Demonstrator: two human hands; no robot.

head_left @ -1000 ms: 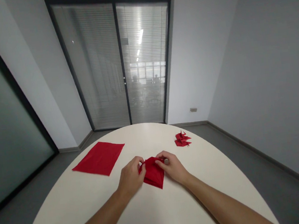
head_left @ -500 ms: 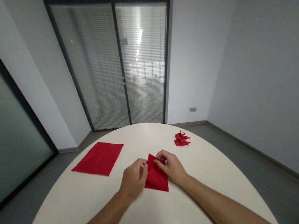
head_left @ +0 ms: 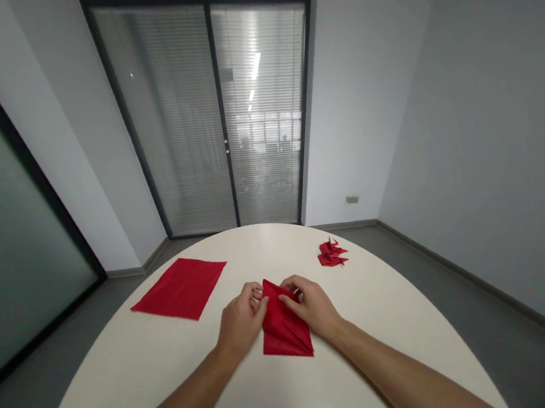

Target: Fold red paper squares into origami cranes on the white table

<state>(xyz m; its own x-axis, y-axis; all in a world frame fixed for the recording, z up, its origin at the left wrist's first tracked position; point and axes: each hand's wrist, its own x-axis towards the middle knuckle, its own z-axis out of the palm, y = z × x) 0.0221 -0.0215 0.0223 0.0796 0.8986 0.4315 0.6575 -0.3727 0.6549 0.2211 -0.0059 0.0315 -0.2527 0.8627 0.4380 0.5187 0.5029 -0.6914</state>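
Note:
A partly folded sheet of red origami paper (head_left: 286,329) is held between my two hands, just above or on the white table. Creases run across its lower half, and one corner points away from me. My left hand (head_left: 242,314) pinches its left edge between thumb and curled fingers. On the opposite side, my right hand (head_left: 309,301) grips the upper right edge, thumb on the near face and fingers behind. The fingertips behind the paper are partly hidden.
To the left, a flat red paper sheet (head_left: 181,290) lies on the round white table (head_left: 140,386). Folded red paper cranes (head_left: 331,253) sit together at the back right. Beyond the table's far edge stands a glass partition with blinds (head_left: 171,124).
The folded paper has turned slightly, its top corner shifting left and its lower edge coming a little nearer to me. My left hand has moved slightly left; both hands still grip the paper.

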